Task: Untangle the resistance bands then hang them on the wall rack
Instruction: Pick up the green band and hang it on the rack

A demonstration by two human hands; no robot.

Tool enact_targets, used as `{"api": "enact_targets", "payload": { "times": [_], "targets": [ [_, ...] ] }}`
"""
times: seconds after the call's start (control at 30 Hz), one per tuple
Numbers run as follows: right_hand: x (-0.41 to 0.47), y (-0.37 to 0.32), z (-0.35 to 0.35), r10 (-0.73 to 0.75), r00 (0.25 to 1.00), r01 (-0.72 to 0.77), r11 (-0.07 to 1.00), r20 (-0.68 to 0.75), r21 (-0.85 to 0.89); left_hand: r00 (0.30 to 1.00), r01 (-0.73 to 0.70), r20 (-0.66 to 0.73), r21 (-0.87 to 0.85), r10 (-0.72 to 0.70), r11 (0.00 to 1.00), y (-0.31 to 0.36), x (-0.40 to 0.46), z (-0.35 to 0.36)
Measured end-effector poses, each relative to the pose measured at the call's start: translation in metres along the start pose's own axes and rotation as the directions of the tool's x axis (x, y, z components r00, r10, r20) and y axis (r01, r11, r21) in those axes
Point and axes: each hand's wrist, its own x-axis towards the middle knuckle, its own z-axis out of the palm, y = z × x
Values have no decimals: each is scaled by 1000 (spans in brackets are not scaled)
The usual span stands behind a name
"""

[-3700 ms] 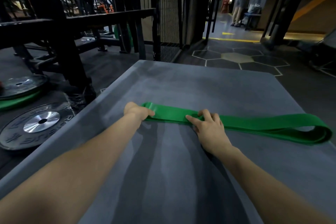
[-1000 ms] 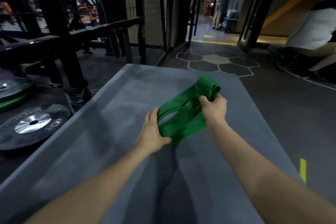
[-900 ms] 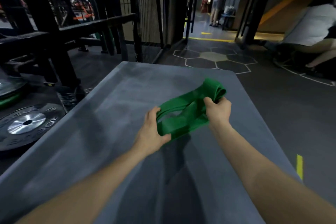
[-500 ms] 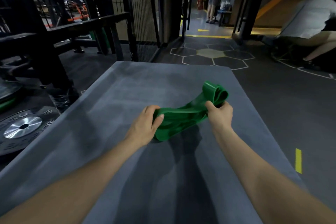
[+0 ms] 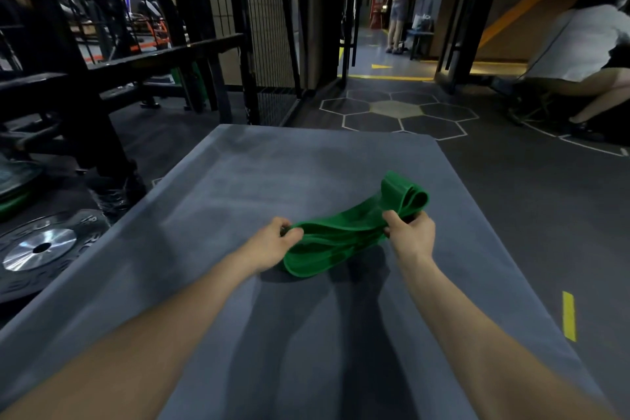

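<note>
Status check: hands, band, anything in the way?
Left hand and right hand each grip an end of the green band. Band folded, held over grey mat. Nothing in the way.

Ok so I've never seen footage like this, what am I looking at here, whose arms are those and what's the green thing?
There is no machine here. The picture comes from a wide-angle camera worn on a person's head, looking forward and down, so the two bare arms are that person's own. The left hand and right hand each grip one end of a green resistance band, folded into several layers and held just above a grey padded surface. Weight plates lie on the floor to the left, and two other people are in the background. No wall rack for the band can be made out.
</note>
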Motion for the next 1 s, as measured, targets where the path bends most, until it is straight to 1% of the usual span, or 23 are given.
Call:
{"api": "enact_targets", "payload": {
  "times": [0.13,0.2,0.27,0.33,0.37,0.4,0.43,0.47,0.5,0.53,0.57,0.6,0.63,0.67,0.7,0.73,0.77,0.83,0.93,1.0],
  "targets": [
    [0,4,0,34,999,-34,999,6,34,997,-63,31,-225,72,972,0,-6,4],
    [0,3,-1,28,999,-28,999,15,16,992,-117,13,-256,124,960,6,-11,3],
    [-1,-3,-4,52,998,-52,998,17,-21,986,-164,-6,-269,169,949,16,-15,1],
    [-1,-10,-8,105,994,-104,991,5,-81,976,-216,-40,-267,213,939,32,-20,-5],
    [-3,-17,-10,134,991,-134,979,-11,-153,972,-235,-50,-269,230,934,42,-24,-11],
    [-6,-23,-13,148,988,-155,953,-49,-261,967,-252,-51,-268,248,930,54,-29,-19],
    [-10,-30,-15,133,987,-159,914,-95,-373,964,-265,-40,-259,263,929,65,-34,-27],
    [-19,-42,-19,83,989,-129,888,-123,-440,961,-272,-26,-238,274,932,76,-39,-36],
    [-28,-54,-23,-20,992,-41,880,-123,-472,960,-278,-19,-205,280,938,88,-43,-45],
    [-39,-65,-25,-169,982,111,872,-80,-477,959,-282,-17,-175,284,943,99,-50,-53],
    [-51,-78,-28,-321,947,286,835,7,-470,958,-284,-16,-154,285,946,109,-56,-62],
    [-64,-91,-29,-434,891,443,771,130,-458,959,-283,-12,-144,285,948,119,-63,-71],
    [-76,-102,-29,-523,811,583,688,262,-433,959,-281,-3,-137,284,950,127,-70,-79],
    [-90,-114,-27,-559,729,685,599,396,-415,960,-279,2,-125,281,952,134,-78,-87],
    [-101,-125,-24,-562,647,762,517,515,-392,961,-275,5,-113,278,955,139,-85,-95],
    [-112,-134,-20,-542,581,811,446,607,-378,962,-271,10,-102,273,957,143,-93,-103],
    [-123,-141,-15,-527,534,843,384,661,-376,962,-272,17,-89,274,958,145,-101,-110],
    [-143,-151,-5,-552,485,874,279,679,-397,961,-270,47,-47,272,962,150,-121,-125],
    [-167,-159,9,-682,392,897,134,618,-421,967,-238,85,-45,241,970,151,-149,-146],
    [-180,-165,18,-737,332,910,86,589,-405,970,-215,95,-87,223,973,147,-167,-162]
  ]
}}
